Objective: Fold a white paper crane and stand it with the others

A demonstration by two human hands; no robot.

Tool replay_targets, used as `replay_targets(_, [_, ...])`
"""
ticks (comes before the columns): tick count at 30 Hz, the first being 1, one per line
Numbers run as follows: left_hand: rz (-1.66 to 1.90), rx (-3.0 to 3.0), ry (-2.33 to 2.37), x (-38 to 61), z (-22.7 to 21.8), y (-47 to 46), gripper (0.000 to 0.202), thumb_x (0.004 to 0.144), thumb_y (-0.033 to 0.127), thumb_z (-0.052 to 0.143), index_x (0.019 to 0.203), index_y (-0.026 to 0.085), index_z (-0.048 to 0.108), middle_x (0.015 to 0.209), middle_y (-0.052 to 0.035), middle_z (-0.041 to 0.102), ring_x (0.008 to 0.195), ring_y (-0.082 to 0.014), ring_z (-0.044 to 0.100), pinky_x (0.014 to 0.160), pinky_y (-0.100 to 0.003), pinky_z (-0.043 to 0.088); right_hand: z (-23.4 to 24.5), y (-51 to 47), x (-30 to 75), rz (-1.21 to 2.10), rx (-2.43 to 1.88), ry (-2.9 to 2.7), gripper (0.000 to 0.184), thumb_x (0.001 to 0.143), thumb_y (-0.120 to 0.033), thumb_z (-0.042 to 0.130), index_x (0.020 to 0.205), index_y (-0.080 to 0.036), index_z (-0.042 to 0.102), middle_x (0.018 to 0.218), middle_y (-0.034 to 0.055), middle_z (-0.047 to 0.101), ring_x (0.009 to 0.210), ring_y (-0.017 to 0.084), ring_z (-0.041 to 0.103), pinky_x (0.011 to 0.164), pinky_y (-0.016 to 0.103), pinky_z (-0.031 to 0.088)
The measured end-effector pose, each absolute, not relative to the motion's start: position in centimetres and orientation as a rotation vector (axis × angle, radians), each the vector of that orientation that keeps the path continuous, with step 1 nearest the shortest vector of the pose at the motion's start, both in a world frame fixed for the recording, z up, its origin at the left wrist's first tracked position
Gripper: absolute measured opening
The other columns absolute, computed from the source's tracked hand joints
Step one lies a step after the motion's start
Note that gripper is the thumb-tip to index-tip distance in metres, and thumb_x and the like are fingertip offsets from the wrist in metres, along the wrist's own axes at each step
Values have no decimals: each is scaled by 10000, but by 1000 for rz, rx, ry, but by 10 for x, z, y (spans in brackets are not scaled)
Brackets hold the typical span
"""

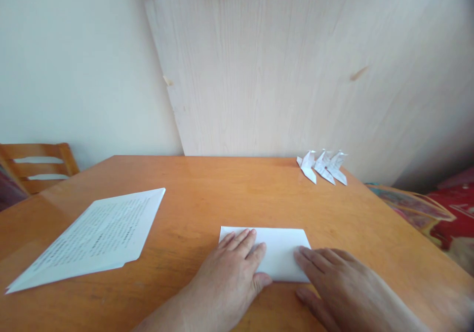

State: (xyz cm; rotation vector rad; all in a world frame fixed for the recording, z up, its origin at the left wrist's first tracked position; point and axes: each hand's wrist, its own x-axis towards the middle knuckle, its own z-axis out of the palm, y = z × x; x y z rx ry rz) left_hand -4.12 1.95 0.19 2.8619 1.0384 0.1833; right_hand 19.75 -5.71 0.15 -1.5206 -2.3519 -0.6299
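Note:
A white sheet of paper, folded into a rectangle, lies flat on the wooden table near its front edge. Over its left part my left hand rests flat, fingers stretched out and thumb at the paper's near edge. My right hand lies at the paper's right edge, its fingertips touching the corner area and its thumb apart on the table. Both hands are open and grip nothing. The underside of the paper is hidden.
Printed sheets lie on the left of the table. Several folded paper birds stand at the back right. A wooden chair is beyond the left edge. A pale board leans behind the table, and red items sit at the right.

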Motion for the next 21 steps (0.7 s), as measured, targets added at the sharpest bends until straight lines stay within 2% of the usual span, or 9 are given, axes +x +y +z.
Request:
replay_targets(8, [198, 2831, 1021, -42, -3, 25, 496, 1007, 490, 472, 1433, 246, 541, 1566, -114, 440, 1456, -314, 393, 1179, -523, 366, 9, -56, 189, -551, -1655, -2359, 258, 740, -331, 758, 941, -176, 709, 926, 88, 754, 758, 249, 679, 697, 382, 519])
replay_targets(16, [242, 2856, 1016, -46, -15, 29, 494, 1007, 480, 473, 1438, 249, 542, 1561, -117, 446, 1430, -316, 434, 1161, -529, 388, 13, -56, 190, -421, -1714, -2381, 322, 767, -362, 771, 1012, -161, 714, 969, 84, 753, 811, 248, 692, 732, 363, 517])
replay_targets(21, [243, 2844, 1016, -44, -12, 29, 512, 1009, 501, 455, 1442, 243, 543, 1556, -119, 452, 1423, -316, 445, 1163, -520, 392, 15, -56, 189, -385, -1740, -2415, 291, 790, -368, 756, 997, -167, 719, 992, 78, 753, 834, 252, 697, 743, 370, 524])
